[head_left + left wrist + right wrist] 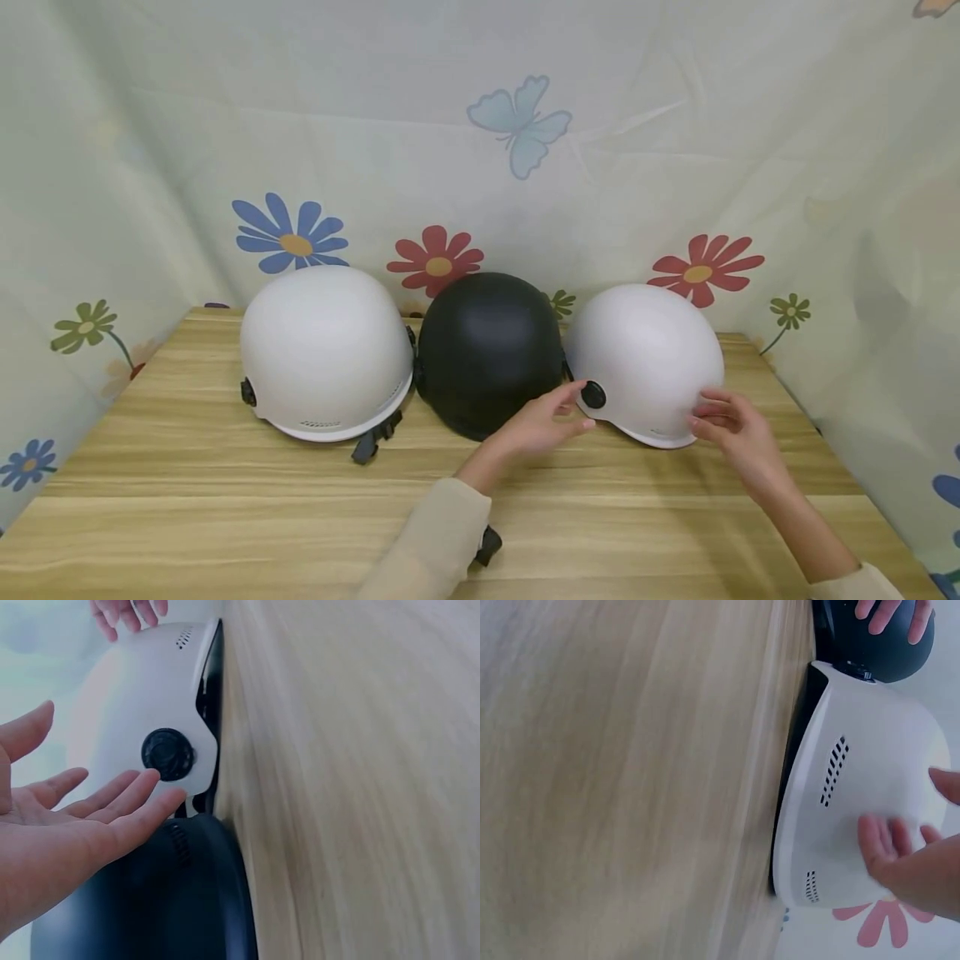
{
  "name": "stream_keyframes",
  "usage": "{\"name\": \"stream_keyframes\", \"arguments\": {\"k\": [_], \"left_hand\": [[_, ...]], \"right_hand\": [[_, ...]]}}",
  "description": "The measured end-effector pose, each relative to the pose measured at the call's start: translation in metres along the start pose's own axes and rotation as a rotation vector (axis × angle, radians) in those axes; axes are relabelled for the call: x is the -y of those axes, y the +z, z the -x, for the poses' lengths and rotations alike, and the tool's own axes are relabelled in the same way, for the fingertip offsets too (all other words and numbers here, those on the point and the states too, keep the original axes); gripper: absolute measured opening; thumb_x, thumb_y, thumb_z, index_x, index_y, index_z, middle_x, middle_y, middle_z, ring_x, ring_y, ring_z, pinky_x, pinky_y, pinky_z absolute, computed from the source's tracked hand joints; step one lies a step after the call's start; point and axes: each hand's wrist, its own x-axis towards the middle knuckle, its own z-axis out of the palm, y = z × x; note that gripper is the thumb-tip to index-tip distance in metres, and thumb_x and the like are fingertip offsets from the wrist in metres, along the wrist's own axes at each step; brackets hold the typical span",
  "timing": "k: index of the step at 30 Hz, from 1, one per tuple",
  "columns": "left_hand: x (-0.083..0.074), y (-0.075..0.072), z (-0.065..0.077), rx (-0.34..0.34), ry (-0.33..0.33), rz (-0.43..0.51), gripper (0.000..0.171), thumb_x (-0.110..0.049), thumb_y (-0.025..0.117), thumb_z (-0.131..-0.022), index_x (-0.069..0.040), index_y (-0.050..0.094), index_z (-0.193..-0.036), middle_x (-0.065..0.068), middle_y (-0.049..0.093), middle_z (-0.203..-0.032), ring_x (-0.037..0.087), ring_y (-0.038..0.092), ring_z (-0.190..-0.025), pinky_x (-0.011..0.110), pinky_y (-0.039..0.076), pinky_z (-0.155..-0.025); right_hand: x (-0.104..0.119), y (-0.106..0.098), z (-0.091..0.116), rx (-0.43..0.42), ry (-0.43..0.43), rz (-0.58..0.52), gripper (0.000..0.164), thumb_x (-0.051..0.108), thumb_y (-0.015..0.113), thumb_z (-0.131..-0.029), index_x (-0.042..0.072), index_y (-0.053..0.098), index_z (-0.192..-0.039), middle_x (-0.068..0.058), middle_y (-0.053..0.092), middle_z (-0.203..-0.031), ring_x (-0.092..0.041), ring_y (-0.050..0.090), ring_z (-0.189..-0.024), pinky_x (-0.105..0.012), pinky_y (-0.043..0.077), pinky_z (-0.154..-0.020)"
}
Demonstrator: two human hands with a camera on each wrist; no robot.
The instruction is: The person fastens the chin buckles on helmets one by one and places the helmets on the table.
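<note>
A white helmet with a round black side knob stands at the right end of a row of helmets. My left hand is by its left side near the knob, fingers extended and nothing held; in the left wrist view the palm shows with fingers spread. Beside the helmet's right side is my right hand, its fingers loosely bent at the shell and thumb apart. The right wrist view has this hand over the vented white shell. A black helmet sits in the middle, partly behind my left hand.
Another white helmet stands at the left, with a black strap buckle lying in front. All rest on a wooden table. A flowered curtain hangs behind and at both sides.
</note>
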Motion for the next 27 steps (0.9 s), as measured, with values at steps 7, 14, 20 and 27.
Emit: {"name": "stream_keyframes", "arguments": {"k": [7,14,20,27], "left_hand": [[-0.001,-0.006,0.006,0.038,0.011,-0.001,0.053,-0.026,0.061,-0.088,-0.01,0.043,-0.136,0.015,0.05,-0.127,0.027,0.049,-0.116,0.032,0.044,-0.089],[0.001,-0.016,0.014,0.071,0.034,-0.062,0.054,-0.027,0.061,-0.089,-0.01,0.042,-0.136,0.013,0.051,-0.127,0.028,0.049,-0.116,0.032,0.043,-0.091],[-0.003,-0.026,0.024,0.104,0.016,-0.168,0.05,-0.031,0.061,-0.088,-0.013,0.046,-0.133,0.012,0.054,-0.123,0.026,0.051,-0.113,0.034,0.042,-0.092],[0.001,-0.049,0.041,0.085,0.014,-0.205,0.038,-0.029,0.062,-0.087,-0.008,0.056,-0.119,0.009,0.06,-0.11,0.022,0.057,-0.101,0.031,0.046,-0.084]], "right_hand": [[0.008,0.006,0.0,0.191,-0.047,-0.143,0.047,0.012,0.062,-0.087,-0.005,0.042,-0.126,-0.007,0.061,-0.104,-0.003,0.059,-0.091,-0.018,0.048,-0.074],[0.006,0.009,-0.001,0.289,-0.128,-0.207,0.046,0.004,0.059,-0.088,-0.008,0.039,-0.128,-0.011,0.061,-0.107,-0.01,0.06,-0.096,-0.02,0.049,-0.076],[0.005,0.01,-0.002,0.321,-0.163,-0.245,0.045,0.0,0.057,-0.088,-0.009,0.038,-0.128,-0.008,0.062,-0.107,-0.011,0.061,-0.096,-0.021,0.049,-0.076],[0.004,0.01,-0.003,0.341,-0.179,-0.227,0.046,0.0,0.057,-0.088,-0.011,0.037,-0.128,-0.01,0.061,-0.108,-0.012,0.06,-0.097,-0.022,0.049,-0.077]]}}
